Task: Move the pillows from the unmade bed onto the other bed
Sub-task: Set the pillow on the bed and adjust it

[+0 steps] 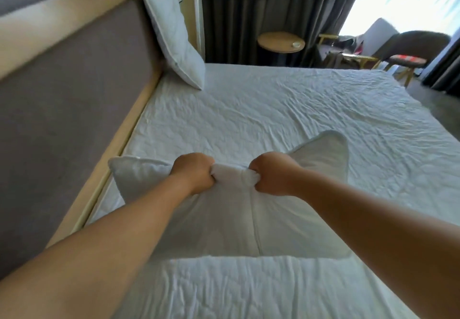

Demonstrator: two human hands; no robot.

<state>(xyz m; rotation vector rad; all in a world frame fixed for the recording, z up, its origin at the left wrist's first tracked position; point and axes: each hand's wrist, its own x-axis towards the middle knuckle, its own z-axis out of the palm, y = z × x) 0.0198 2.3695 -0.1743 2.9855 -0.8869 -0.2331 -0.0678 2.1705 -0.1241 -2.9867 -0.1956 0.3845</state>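
Observation:
A white pillow (231, 216) hangs in front of me over the near part of a bed (298, 119) covered with a wrinkled white sheet. My left hand (193, 173) and my right hand (272, 173) both clench its bunched top edge, close together. Its two upper corners stick out to either side of my fists. A second white pillow (171, 37) leans upright against the headboard at the bed's far corner.
A padded brown headboard (69, 99) with a pale wooden frame runs along the left. Beyond the bed stand a round wooden side table (280, 42), dark curtains (261, 2), a stool (407, 62) and an armchair by a bright window.

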